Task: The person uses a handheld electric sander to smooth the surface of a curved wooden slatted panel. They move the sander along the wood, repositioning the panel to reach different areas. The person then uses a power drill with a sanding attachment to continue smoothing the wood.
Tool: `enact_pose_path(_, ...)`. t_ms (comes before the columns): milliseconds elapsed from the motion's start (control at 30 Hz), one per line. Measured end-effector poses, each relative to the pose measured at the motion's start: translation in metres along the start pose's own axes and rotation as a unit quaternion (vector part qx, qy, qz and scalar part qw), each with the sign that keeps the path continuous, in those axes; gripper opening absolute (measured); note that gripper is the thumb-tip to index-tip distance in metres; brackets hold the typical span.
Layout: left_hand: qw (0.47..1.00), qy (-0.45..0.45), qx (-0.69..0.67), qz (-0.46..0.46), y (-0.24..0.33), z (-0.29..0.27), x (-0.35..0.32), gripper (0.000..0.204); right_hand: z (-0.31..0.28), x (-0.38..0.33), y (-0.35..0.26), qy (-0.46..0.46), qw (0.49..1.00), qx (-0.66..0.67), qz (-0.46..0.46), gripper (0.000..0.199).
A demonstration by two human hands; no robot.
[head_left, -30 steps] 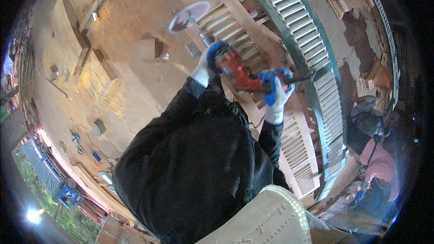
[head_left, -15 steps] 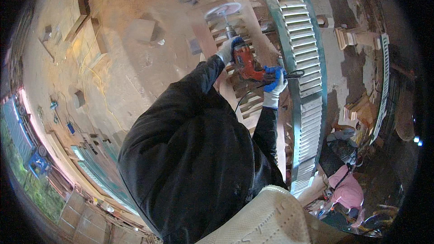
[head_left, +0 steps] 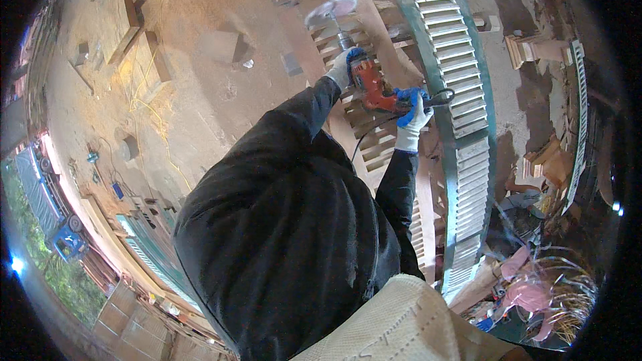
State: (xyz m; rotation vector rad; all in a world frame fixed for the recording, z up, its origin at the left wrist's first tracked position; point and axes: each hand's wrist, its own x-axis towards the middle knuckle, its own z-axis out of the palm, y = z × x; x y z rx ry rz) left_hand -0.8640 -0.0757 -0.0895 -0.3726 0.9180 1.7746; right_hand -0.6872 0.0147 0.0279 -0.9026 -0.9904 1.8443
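Note:
A red power drill (head_left: 372, 85) with a round pale disc (head_left: 331, 11) on its chuck is held in both my hands. My left hand (head_left: 342, 69), in a white glove with blue palm, wraps around the drill's front. Gloved the same way, my right hand (head_left: 414, 115) grips its rear handle, where a black cord hangs down. Beneath the tool lies a bare-wood louvered shutter (head_left: 301, 37). The disc hovers at or against its far end; I cannot tell whether it touches. Close on the right is a green-framed louvered shutter (head_left: 438, 73) with pale slats.
Wooden boards (head_left: 115, 20) and a yellow cord (head_left: 159, 124) lie on the dusty floor at left. A block (head_left: 224, 47) sits beyond my left arm. At lower right a person in pink (head_left: 528, 294) works amid flying sparks. A blue truck (head_left: 50, 190) stands outside at far left.
The view has shifted slightly, so the drill and shutters appear a little further right. The disc looks less smeared. Sparks spread more widely by the person in pink. Both hands keep their grip.

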Motion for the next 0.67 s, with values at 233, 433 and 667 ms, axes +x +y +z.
enact_pose_path(233,0.994,0.0,-0.11,-0.023,-0.019,0.021,-0.013,0.022,-0.032,0.021,-0.011,-0.012,1.0,-0.011,0.027,0.008)
enact_pose_path(433,0.999,0.001,0.0,-0.033,-0.009,0.03,0.016,0.024,-0.026,0.024,-0.001,0.112,0.992,-0.056,-0.01,0.011)
enact_pose_path(667,0.996,-0.008,0.086,0.004,-0.004,0.015,-0.002,0.035,-0.051,0.026,0.024,0.001,0.99,0.135,0.044,0.004)
